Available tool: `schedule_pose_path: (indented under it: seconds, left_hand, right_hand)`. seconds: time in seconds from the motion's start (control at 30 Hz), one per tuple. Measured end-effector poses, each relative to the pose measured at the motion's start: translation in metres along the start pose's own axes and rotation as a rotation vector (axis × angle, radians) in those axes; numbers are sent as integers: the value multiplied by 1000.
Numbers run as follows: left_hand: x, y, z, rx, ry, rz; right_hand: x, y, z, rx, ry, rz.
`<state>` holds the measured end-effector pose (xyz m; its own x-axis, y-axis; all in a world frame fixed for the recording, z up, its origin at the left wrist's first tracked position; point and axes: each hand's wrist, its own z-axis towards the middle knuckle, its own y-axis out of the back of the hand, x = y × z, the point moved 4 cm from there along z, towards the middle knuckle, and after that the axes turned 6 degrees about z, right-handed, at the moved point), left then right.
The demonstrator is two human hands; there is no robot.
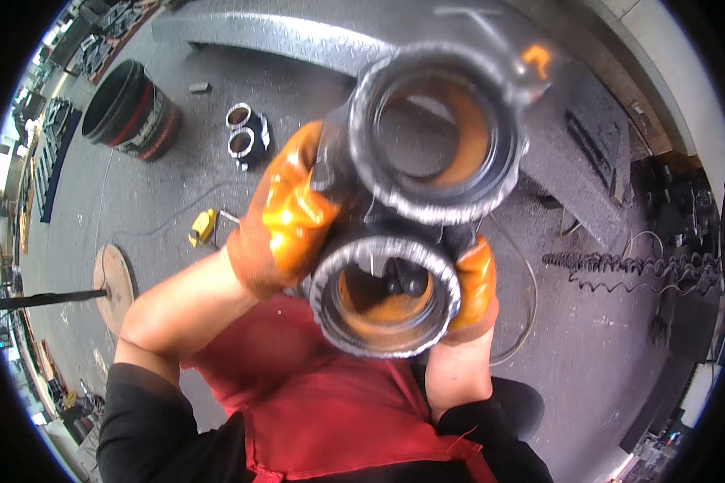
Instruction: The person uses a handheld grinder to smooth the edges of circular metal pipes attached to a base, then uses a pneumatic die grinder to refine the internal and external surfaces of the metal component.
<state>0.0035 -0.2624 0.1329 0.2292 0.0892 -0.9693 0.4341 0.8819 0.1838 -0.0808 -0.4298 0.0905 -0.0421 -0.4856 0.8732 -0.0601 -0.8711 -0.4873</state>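
Observation:
Close in front of me I hold up a black metal casting [417, 214] with two round openings, the larger one above the smaller. Both rims are rough and bright, and the bores look rusty orange inside. My left hand [286, 221], in an orange glove, grips its left side near where the two rings join. On the right side my right hand [477, 283], also in an orange glove, is closed around the lower part. The casting hides many of that hand's fingers.
A smaller two-ring casting [259, 127] lies on the dark floor beyond my left hand. A black bucket [141, 117], a yellow tool [203, 227] and a round base [114, 278] stand or lie at the left. A grey metal bench [298, 36] is ahead; a coiled hose [596, 264] hangs right.

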Motion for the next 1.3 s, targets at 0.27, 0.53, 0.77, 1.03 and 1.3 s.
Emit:
schedule_pose_path:
  seconds: [0.27,0.53,0.77,1.03,1.3]
  left_hand:
    - [13,9,1,216,-252,452]
    - [16,12,3,238,-193,394]
    - [18,12,1,213,-89,260]
    - [24,1,2,117,282,-348]
    - [26,-5,-4,-56,485,-815]
  right_hand:
    - [-3,-2,4,109,45,442]
    - [-10,6,-1,-174,25,149]
    - [-6,-1,2,-112,-159,278]
    - [-8,-2,-1,-178,-42,224]
    - [-23,10,-9,-230,-63,364]
